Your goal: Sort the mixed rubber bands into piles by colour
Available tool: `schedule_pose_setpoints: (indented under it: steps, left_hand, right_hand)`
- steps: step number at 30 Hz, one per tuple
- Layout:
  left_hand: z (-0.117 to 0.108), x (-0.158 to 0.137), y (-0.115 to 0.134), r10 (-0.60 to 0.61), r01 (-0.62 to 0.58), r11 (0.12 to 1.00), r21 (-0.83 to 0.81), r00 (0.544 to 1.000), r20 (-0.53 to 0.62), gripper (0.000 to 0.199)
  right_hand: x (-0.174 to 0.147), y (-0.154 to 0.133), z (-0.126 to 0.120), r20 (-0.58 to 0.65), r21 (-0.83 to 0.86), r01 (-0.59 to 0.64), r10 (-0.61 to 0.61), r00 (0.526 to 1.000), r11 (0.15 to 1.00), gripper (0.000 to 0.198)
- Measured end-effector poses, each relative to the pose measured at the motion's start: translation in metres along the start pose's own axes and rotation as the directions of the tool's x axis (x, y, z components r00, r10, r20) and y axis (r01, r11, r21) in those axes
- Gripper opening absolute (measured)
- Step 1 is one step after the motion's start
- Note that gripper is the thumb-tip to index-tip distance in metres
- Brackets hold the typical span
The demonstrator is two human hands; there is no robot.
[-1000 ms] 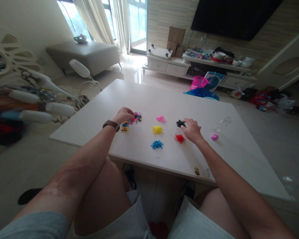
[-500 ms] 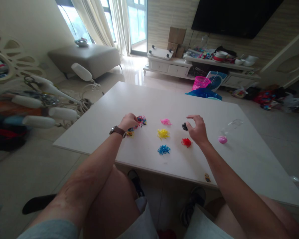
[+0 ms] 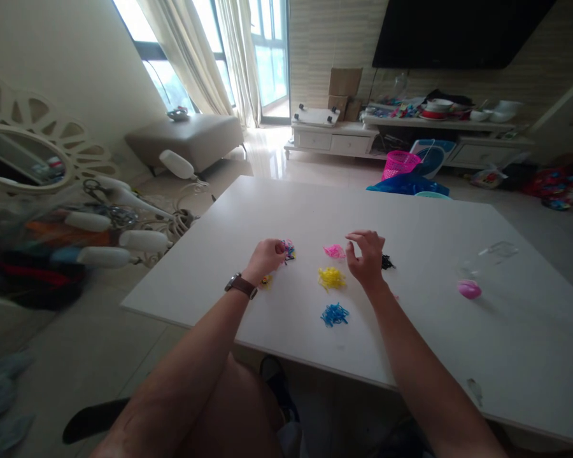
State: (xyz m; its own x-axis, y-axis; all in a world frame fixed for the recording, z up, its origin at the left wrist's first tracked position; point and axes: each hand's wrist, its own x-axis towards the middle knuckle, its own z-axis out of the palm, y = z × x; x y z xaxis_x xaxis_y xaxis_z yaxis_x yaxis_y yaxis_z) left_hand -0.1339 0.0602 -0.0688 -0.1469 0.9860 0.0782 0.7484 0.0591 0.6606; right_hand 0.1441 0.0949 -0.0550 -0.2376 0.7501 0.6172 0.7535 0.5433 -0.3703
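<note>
My left hand [image 3: 267,256], a watch on its wrist, rests at a mixed pile of small coloured rubber bands [image 3: 290,251]. Its fingers are pinched together, and what they hold is too small to make out. My right hand [image 3: 367,257] is above the table with thumb and forefinger apart, nothing visible between them. It is just right of the pink bands [image 3: 334,251] and left of the black bands [image 3: 388,262], which it partly covers. Nearer to me are the yellow bands [image 3: 332,278] and the blue bands [image 3: 335,315]. My right forearm hides nearly all the red bands.
On the white table [image 3: 286,210], a pink rounded object [image 3: 469,289] and a clear container [image 3: 499,250] stand at the right. A small flat piece [image 3: 475,391] lies by the near edge. A lamp with white shades [image 3: 146,240] stands left of the table.
My right hand has moved left, from beside the black bands towards the pink ones. My left hand stays at the mixed pile. The camera view has shifted.
</note>
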Motion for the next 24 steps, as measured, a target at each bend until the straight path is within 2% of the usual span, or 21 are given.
schedule_pose_setpoints:
  steps: [4, 9, 13, 15, 19, 24]
  left_hand:
    - [0.011, 0.004, -0.002, 0.029, -0.024, 0.997, 0.074, 0.997, -0.071, 0.004]
    - [0.019, 0.007, -0.001, 0.042, -0.029, 0.987, 0.156, 0.996, -0.083, 0.019]
    - [0.023, 0.008, 0.002, 0.030, -0.015, 0.984, 0.177, 0.996, -0.081, 0.012]
    - [0.023, 0.008, 0.004, 0.032, -0.018, 0.990, 0.137, 0.995, -0.098, 0.012]
    - [0.016, 0.009, 0.008, -0.016, 0.021, 0.999, 0.044, 0.994, -0.112, 0.015]
    - [0.003, 0.004, 0.010, -0.042, 0.038, 0.998, -0.043, 0.995, -0.091, 0.013]
  right_hand:
    - [-0.010, 0.007, -0.003, 0.042, -0.003, 0.043, -0.042, 0.998, 0.999, 0.024]
    - [-0.016, 0.005, -0.007, 0.089, -0.016, 0.041, -0.039, 0.995, 0.999, 0.028]
    - [-0.017, 0.002, -0.006, 0.094, -0.046, 0.061, -0.056, 0.994, 0.997, 0.027]
    - [-0.017, 0.000, -0.004, 0.053, -0.039, 0.090, -0.088, 0.995, 0.995, 0.024]
    - [-0.017, 0.000, -0.001, -0.108, -0.001, 0.191, -0.190, 0.976, 0.982, 0.019]
    - [-0.016, 0.001, -0.001, -0.171, 0.013, 0.222, -0.217, 0.961, 0.975, 0.021]
